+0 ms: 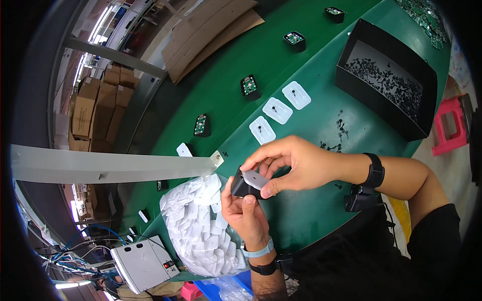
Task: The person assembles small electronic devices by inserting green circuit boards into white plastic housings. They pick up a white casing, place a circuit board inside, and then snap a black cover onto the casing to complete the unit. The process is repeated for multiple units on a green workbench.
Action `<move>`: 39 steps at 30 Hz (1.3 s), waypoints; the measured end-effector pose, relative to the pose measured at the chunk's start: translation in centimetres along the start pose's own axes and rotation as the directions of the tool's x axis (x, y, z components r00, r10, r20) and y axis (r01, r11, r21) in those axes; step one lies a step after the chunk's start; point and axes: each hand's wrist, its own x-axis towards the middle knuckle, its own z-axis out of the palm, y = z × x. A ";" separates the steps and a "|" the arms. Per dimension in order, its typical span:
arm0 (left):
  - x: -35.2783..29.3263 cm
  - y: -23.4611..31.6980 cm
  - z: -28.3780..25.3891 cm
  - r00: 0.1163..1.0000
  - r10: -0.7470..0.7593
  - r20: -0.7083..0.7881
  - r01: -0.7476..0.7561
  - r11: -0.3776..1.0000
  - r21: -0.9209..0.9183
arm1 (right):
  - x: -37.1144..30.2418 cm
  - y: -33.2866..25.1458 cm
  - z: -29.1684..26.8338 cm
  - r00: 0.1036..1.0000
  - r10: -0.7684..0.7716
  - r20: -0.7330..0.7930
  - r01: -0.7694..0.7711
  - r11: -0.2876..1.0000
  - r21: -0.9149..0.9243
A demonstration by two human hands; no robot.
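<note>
Over the green table's near edge, my left hand point(246, 218) grips a small black plastic housing point(240, 187) between thumb and fingers. My right hand point(300, 164) pinches a pale plastic cover plate point(255, 179) against the housing's open side; whether it is seated cannot be made out. Just beyond lie three white cover plates point(262, 130), each with a small dark part on it. Left of my left hand is a heap of white plates point(198, 226) in clear plastic.
Several black housings with green circuit boards point(202, 125) stand on the green belt point(221, 75). A black box point(346, 75) of small dark parts sits right, with loose ones point(341, 128) nearby. A pale metal bar point(115, 164) crosses from the left. A white equipment box point(143, 263) stands lower left.
</note>
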 end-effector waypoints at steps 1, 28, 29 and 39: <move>0.0 0.0 -0.1 1.000 0.004 0.001 -0.004 1.000 0.000 | 0.1 0.1 0.0 1.000 0.000 0.001 0.000 1.000 0.008; 0.1 0.0 1.7 1.000 -0.023 -0.014 0.025 0.995 0.100 | -0.2 0.8 0.1 0.914 -0.396 -0.088 0.312 0.826 -0.469; 0.1 0.2 1.9 0.998 -0.057 -0.032 0.060 0.992 0.107 | -0.2 1.0 0.2 0.901 -0.424 -0.090 0.323 0.795 -0.513; 0.3 0.4 0.6 0.984 -0.177 0.003 0.173 0.967 0.189 | 0.0 0.4 0.8 0.980 -0.167 -0.105 0.103 0.888 -0.448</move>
